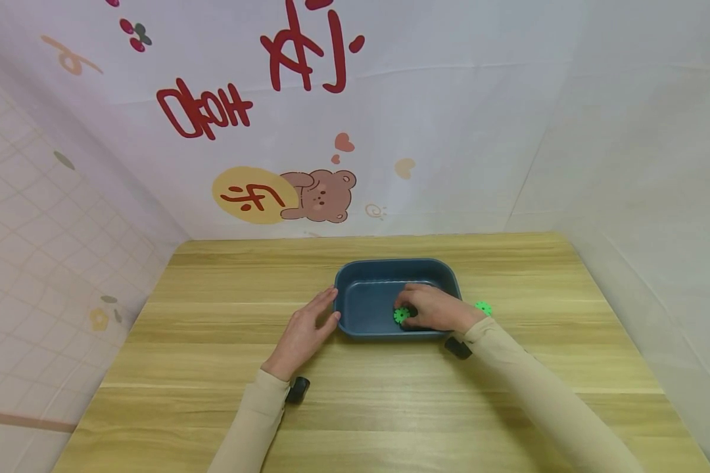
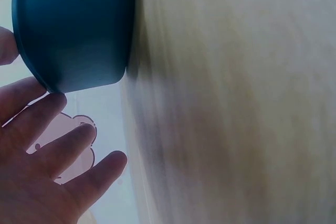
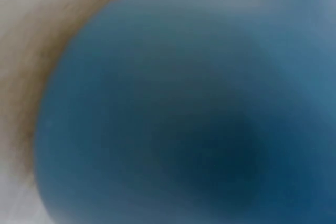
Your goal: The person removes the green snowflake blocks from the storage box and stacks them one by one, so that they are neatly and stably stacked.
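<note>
A blue rectangular basin (image 1: pixel 367 302) stands on the table. My left hand (image 1: pixel 306 332) touches its left end, fingers extended; the left wrist view shows the left hand (image 2: pixel 47 156) with fingertips at the rim of the basin (image 2: pixel 79 35). My right hand (image 1: pixel 434 307) reaches down inside and pinches a green notched disc (image 1: pixel 401 316) between thumb and fingers. A second green notched disc (image 1: pixel 483 307) lies just right of the basin, partly behind the right wrist. The right wrist view is filled by the blurred blue basin (image 3: pixel 157 77); no fingers show there.
The wooden table (image 1: pixel 225 289) extends around the basin. A white printed cloth wall (image 1: pixel 449 131) rises behind it, with more cloth at both sides. Black wrist devices sit under both forearms, the left device (image 1: pixel 298 390) near the table surface.
</note>
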`<state>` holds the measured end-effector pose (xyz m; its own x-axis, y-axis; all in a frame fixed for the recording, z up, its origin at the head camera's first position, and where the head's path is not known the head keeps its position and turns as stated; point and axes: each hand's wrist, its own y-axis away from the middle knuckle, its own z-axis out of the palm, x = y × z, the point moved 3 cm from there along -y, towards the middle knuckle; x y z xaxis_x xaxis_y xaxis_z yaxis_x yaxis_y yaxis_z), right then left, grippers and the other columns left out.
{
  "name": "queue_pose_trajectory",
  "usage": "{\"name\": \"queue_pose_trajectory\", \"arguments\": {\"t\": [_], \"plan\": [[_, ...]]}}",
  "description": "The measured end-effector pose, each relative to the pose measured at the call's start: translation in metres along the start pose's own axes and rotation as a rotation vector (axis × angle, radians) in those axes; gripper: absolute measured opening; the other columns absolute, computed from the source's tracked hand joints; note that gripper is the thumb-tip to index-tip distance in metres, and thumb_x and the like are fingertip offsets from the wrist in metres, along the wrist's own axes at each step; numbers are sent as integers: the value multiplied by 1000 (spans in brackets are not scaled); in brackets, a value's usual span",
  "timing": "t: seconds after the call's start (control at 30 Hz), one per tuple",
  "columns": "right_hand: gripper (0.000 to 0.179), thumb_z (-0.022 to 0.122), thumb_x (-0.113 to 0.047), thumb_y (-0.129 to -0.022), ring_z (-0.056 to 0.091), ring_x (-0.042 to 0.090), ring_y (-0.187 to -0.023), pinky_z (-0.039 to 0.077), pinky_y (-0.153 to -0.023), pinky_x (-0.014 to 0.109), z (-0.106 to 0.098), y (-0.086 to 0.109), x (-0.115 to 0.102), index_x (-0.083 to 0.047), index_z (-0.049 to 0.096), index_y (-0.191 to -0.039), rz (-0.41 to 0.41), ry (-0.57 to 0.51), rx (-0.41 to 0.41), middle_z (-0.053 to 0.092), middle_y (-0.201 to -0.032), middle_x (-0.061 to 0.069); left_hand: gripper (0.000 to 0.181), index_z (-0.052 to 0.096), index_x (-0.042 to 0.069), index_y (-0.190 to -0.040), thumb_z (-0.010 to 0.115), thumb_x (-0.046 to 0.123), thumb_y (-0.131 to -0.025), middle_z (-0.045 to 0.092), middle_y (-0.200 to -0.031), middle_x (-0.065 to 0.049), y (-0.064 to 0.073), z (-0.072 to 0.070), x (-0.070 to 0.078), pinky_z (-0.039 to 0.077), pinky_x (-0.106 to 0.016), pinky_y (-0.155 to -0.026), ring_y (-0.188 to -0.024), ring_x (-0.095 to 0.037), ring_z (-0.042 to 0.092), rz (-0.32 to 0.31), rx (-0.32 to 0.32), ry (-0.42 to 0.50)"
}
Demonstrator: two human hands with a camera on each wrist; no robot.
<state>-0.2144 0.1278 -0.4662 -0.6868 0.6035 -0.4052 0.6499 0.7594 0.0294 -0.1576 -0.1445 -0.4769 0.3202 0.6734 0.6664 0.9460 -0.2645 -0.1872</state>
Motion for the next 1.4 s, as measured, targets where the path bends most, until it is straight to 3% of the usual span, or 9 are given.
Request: {"name": "queue_pose_trajectory", "arguments": {"t": [0.33, 0.63, 1.4], "plan": [[29, 75, -22, -86, 57, 15, -100, 49, -87, 33, -4, 6, 1, -11, 70, -112, -10, 11, 66, 60, -108, -2, 53, 45, 12, -146, 57, 33, -99, 39, -151, -1, -1, 1, 0, 33, -44, -110, -138, -23, 36, 7, -1, 12], [30, 76, -24, -86, 56, 12, -97, 50, -84, 30, -9, 12, -3, -12, 70, -113, -11, 22, 119, 59, -107, -4, 53, 45, 13, -146, 56, 34, -99, 40, -151, -2, -1, -1, 2, 33, -43, -110, -137, -19, 36, 4, 2, 0], [31, 76, -25, -86, 53, 9, -98, 50, -81, 30, -25, 39, -6, -17, 69, -115, 48, -108, 257, 55, -109, -8, 53, 45, 12, -146, 57, 34, -99, 39, -151, -1, -1, 0, 0, 33, -43, -109, -137, -17, 35, 7, 0, 0]]}}
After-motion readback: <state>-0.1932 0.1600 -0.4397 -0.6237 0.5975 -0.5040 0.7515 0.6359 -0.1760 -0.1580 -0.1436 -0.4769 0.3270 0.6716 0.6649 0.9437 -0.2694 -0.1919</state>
